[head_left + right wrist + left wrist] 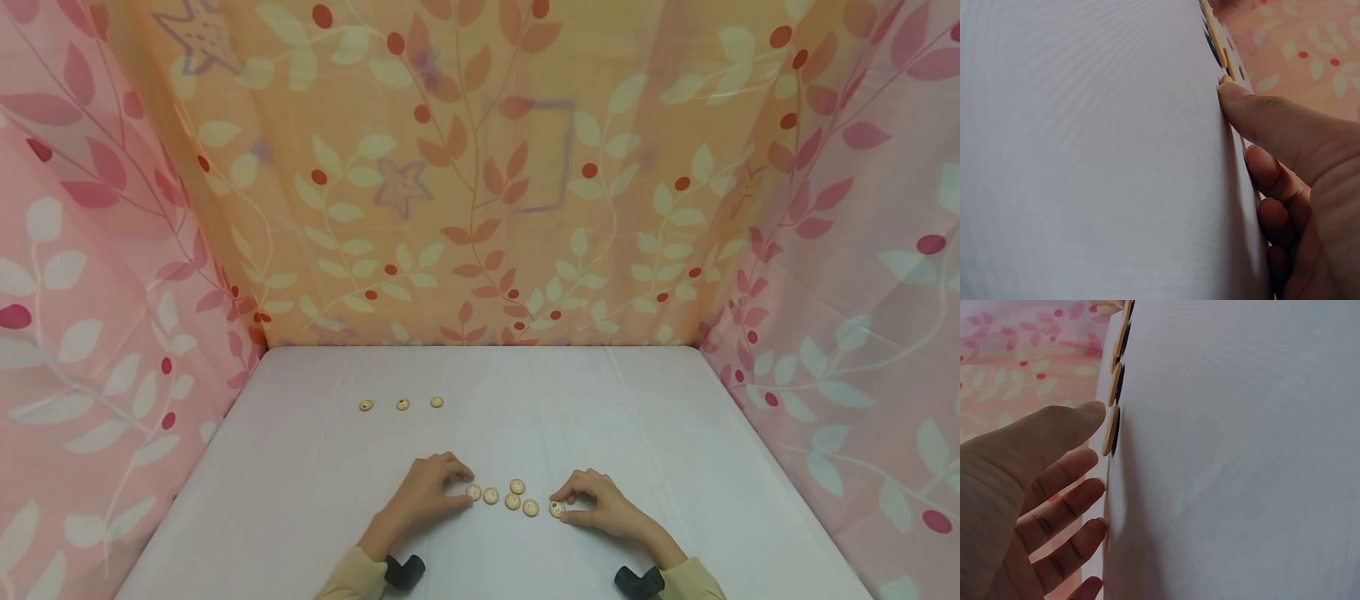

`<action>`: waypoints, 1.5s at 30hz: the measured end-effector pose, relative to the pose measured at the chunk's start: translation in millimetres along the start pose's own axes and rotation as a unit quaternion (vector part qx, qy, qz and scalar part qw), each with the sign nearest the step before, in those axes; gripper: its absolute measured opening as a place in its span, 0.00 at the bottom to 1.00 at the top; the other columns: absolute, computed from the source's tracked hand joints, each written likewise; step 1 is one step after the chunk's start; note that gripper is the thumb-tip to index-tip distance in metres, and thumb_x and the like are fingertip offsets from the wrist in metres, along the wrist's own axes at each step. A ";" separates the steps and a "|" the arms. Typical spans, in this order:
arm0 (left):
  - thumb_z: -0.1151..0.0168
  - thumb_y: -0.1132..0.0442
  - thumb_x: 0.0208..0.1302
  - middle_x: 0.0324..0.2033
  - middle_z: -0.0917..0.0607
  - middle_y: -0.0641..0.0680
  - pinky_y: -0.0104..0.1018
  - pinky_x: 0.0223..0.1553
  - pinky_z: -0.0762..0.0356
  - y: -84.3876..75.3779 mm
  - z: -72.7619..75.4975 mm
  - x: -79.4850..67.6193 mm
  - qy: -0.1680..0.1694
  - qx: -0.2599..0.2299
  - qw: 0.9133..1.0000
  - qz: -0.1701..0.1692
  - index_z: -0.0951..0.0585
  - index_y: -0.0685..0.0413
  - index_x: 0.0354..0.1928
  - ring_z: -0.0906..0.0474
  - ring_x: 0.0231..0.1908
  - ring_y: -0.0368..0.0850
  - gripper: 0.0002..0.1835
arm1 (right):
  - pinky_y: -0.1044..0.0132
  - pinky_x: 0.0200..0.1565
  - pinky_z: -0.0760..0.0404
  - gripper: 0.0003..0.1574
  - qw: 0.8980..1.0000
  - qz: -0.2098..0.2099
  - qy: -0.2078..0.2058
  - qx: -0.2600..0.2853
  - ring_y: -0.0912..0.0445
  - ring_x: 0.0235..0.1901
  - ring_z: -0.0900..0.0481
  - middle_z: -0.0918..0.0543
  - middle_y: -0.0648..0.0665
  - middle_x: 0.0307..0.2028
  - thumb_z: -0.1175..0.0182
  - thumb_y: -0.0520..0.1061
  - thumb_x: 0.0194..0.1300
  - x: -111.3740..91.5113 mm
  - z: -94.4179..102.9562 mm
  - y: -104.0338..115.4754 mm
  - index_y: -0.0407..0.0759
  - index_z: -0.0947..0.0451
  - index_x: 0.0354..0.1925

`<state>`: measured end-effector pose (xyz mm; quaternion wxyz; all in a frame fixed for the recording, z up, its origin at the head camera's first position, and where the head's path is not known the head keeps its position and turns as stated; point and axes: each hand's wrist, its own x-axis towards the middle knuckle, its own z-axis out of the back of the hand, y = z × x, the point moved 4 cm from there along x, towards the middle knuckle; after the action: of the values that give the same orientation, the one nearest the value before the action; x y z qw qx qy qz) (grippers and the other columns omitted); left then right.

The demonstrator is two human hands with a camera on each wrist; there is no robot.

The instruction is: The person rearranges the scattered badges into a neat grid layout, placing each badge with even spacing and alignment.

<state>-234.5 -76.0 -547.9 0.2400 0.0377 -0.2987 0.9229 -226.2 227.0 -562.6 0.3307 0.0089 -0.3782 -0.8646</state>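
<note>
Small round wooden discs with dark marks lie on the white table in front of me. My left hand (435,490) is beside the leftmost disc (474,492) of the near group, thumb tip and forefinger close to its edge. In the left wrist view the left fingers (1079,499) are spread and loosely bent, with the thumb next to that disc (1110,431). At the right end, my right hand (606,504) pinches another disc (557,509) between thumb and forefinger. The right wrist view shows the thumb (1254,106) covering most of it.
Between the hands lie several more discs (513,502), some touching. Farther back on the left, three discs form a spaced row, one of them the middle disc (402,404). A leaf-patterned curtain (480,250) encloses the white table (600,417) at the back and sides.
</note>
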 end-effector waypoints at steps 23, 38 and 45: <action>0.31 0.47 0.48 0.35 0.23 0.34 0.43 0.45 0.36 -6.0 -6.1 3.6 0.014 0.039 0.999 -0.013 0.18 0.36 0.33 0.30 0.36 0.32 0.10 | 0.68 0.37 0.40 0.16 1.000 0.005 -0.009 -0.011 0.64 0.33 0.32 0.22 0.63 0.34 0.34 0.55 0.52 0.0 -0.2 -0.7 0.61 0.22 0.42; 0.31 0.47 0.48 0.33 0.22 0.34 0.42 0.43 0.36 5.8 3.6 3.7 -0.010 0.037 0.999 0.008 0.18 0.37 0.32 0.28 0.34 0.33 0.09 | 0.68 0.37 0.38 0.16 1.000 0.015 -0.008 -0.001 0.63 0.33 0.32 0.21 0.61 0.35 0.34 0.54 0.54 1.0 -0.7 1.8 0.58 0.22 0.42; 0.31 0.48 0.48 0.31 0.22 0.35 0.42 0.42 0.36 17.5 13.8 4.6 -0.037 0.039 0.998 0.025 0.18 0.38 0.33 0.31 0.30 0.33 0.10 | 0.68 0.39 0.37 0.16 1.000 -0.005 0.000 -0.006 0.65 0.34 0.32 0.21 0.63 0.35 0.34 0.55 0.52 1.3 -0.6 -0.3 0.61 0.23 0.42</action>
<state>-247.7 -94.2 -545.0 0.2036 0.0736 -0.2720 0.9376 -227.3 225.9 -563.0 0.3261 0.0092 -0.3730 -0.8686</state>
